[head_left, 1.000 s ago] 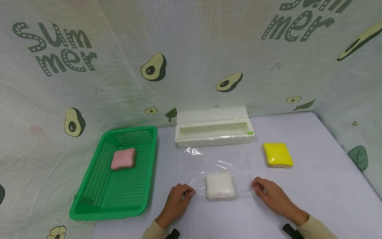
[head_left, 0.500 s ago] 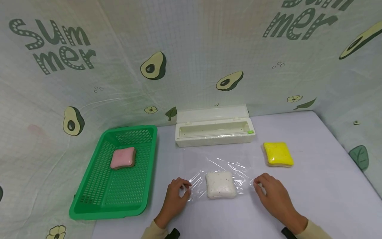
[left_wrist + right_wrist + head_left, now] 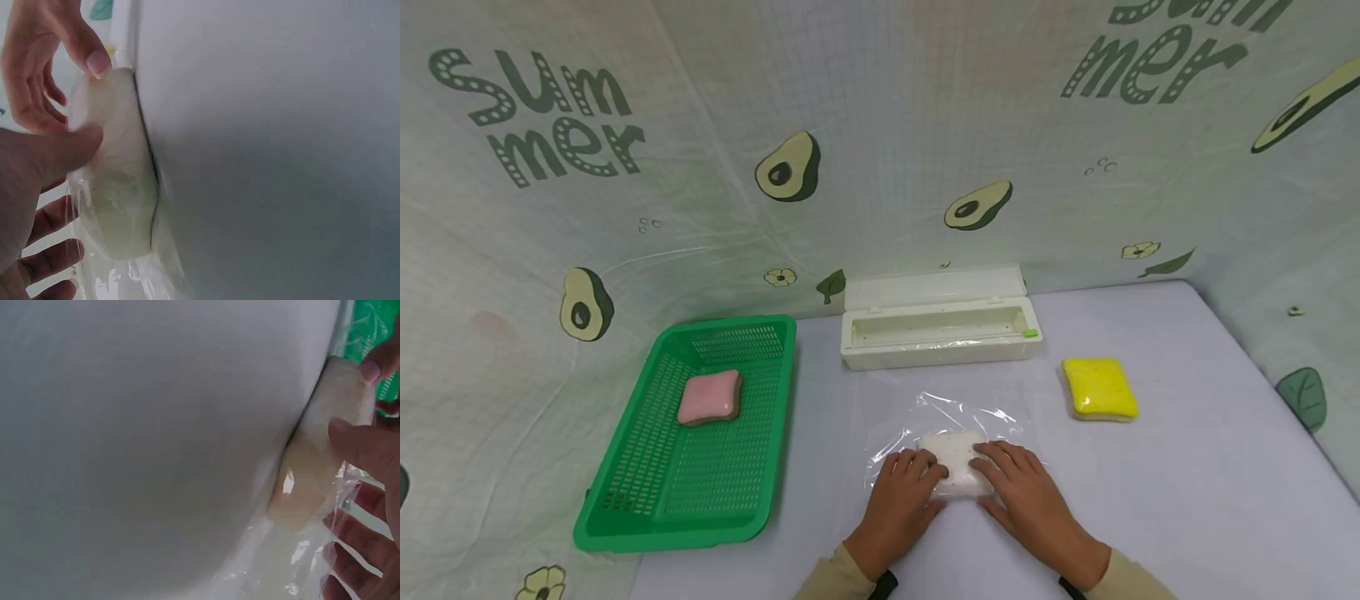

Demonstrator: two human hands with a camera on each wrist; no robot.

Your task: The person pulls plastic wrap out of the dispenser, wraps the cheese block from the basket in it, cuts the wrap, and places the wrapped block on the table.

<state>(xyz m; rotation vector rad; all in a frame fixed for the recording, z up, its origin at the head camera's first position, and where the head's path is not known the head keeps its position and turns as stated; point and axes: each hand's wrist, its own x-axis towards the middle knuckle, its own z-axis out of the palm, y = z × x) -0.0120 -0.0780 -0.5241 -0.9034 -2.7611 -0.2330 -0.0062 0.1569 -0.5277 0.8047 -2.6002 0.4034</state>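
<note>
A white speckled, pillow-shaped sponge [image 3: 955, 467] lies on a sheet of clear cling film [image 3: 970, 412] in the middle of the table. My left hand [image 3: 901, 500] holds its left side, fingers over the top and thumb against the near face. From the right, my right hand [image 3: 1030, 504] grips it the same way. Both thumbs touch the near face of the sponge [image 3: 115, 150] in the left wrist view. Film clings to the sponge [image 3: 312, 450] in the right wrist view and hangs around the fingers. Its underside is hidden.
A green basket [image 3: 767, 467] with a pink sponge [image 3: 710, 397] inside stands at the left. Behind the film sits a white cling film dispenser [image 3: 940, 354], its lid up. A yellow sponge [image 3: 1099, 388] lies to the right. A printed cloth wall [image 3: 880, 125] bounds the back.
Both hands let go of the film's side edges and moved inward onto the white sponge. The film's near sides have come in with them. The sponge stayed in about the same place.
</note>
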